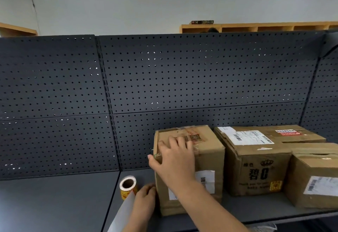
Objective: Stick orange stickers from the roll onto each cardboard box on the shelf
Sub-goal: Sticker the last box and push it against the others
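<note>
Fingers point(172, 141) of the right hand point(173, 160) lie spread flat atop the left box point(206, 156). The left hand point(144, 198) curls beside the roll point(128, 186) near the shelf's point(54, 204) front edge, grip unclear. Only the middle box point(256, 173) shows an orange sticker point(276, 186); left and right box point(314, 177) apparently remain. Boxes closed, contents unseen.

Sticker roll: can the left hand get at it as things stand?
Probably yes: the left hand sits just beside the sticker roll on the shelf, with only its loose liner strip between them.
</note>
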Motion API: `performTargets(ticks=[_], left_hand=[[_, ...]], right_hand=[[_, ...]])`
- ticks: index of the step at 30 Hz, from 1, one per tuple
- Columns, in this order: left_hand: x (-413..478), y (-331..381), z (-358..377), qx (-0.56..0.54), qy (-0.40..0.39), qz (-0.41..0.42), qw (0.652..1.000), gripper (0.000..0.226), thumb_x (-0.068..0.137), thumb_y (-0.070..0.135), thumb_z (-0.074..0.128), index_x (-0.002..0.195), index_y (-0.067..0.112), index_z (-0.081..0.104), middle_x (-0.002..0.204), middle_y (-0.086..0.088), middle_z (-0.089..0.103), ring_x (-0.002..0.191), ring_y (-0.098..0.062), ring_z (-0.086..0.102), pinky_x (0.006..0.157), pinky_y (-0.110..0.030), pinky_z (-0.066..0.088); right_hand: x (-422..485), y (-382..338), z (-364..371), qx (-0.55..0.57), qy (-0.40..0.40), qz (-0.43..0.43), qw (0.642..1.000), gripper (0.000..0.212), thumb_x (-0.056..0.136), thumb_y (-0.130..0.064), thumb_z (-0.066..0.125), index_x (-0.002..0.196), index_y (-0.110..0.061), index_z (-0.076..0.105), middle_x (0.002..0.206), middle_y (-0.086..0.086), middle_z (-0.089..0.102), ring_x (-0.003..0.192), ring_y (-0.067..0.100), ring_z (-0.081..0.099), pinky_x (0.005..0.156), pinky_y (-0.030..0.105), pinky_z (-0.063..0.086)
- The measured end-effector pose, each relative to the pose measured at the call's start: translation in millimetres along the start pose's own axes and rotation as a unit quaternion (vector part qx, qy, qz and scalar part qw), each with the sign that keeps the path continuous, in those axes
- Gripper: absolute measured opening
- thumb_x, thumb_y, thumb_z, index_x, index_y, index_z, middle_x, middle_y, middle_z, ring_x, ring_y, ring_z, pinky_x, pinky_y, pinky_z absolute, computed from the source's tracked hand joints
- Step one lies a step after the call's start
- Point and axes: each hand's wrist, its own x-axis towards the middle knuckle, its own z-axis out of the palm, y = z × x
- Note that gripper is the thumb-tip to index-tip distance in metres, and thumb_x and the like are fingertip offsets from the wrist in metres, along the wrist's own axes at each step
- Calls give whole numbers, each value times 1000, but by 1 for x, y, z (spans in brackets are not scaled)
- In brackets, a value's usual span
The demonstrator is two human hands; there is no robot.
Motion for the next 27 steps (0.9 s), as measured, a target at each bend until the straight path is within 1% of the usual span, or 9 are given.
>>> performTargets(ticks=[2,7,10,13,15,18,22,24,27], left_hand=[[-1,6,-2,-43,-4,-10,999,24,106,5,46,106,9,70,97,-9,72,84,-18,65,71,-32,54],[1,23,-6,-61,-24,-14,998,30,106,-3,36,104,6,65,87,-15,71,75,-25,65,55,-28,49],[6,34,-11,-73,-24,0,997,33,102,-4,40,115,11,66,107,-14,74,98,-26,69,79,-35,56],[11,52,-15,-110,23,63,992,30,104,17,48,126,24,66,128,-3,70,116,-18,65,107,-42,51],[-1,72,-17,-131,63,122,982,31,108,32,46,133,29,63,134,5,64,123,-14,59,111,-43,47],[-28,103,-14,-91,42,215,971,42,108,50,39,145,35,50,139,17,52,124,-2,50,102,-24,40],[-29,117,-1,-40,-7,233,972,60,105,60,35,161,44,22,156,20,31,146,-6,29,120,-33,26],[-21,116,4,-67,-23,207,976,52,111,43,37,161,42,26,155,21,33,138,-6,38,115,-29,32],[-17,110,4,-100,-21,169,980,47,112,28,38,156,42,39,154,15,45,131,-9,46,112,-31,38]], right_hand=[[-3,-3,3,-9,-1,-9,1000,60,92,-67,43,114,-21,74,112,8,70,105,31,57,89,52,45],[-6,3,-17,50,-50,-35,997,74,94,-78,27,126,-22,64,134,7,62,127,32,47,104,53,35],[-4,25,-38,190,-18,-18,981,63,100,-72,30,131,-26,60,138,-8,58,136,17,39,114,42,33],[-2,65,-49,242,81,25,967,44,105,-55,41,135,-29,60,133,-17,58,132,3,40,117,34,37],[-4,96,-48,283,134,82,946,31,105,-44,49,128,-27,64,122,-17,59,124,3,46,110,35,44],[-16,137,-37,361,186,159,900,22,105,-38,54,124,-28,59,117,-15,58,119,11,52,105,41,48],[-37,156,-7,460,111,224,852,50,101,-59,49,140,-29,50,132,-13,58,126,7,54,111,42,46],[-44,152,9,511,52,238,825,58,96,-74,40,140,-38,51,132,-19,61,126,2,55,108,36,46],[-48,142,19,576,11,231,784,46,95,-70,34,133,-50,50,121,-35,60,113,-18,53,98,17,40]])
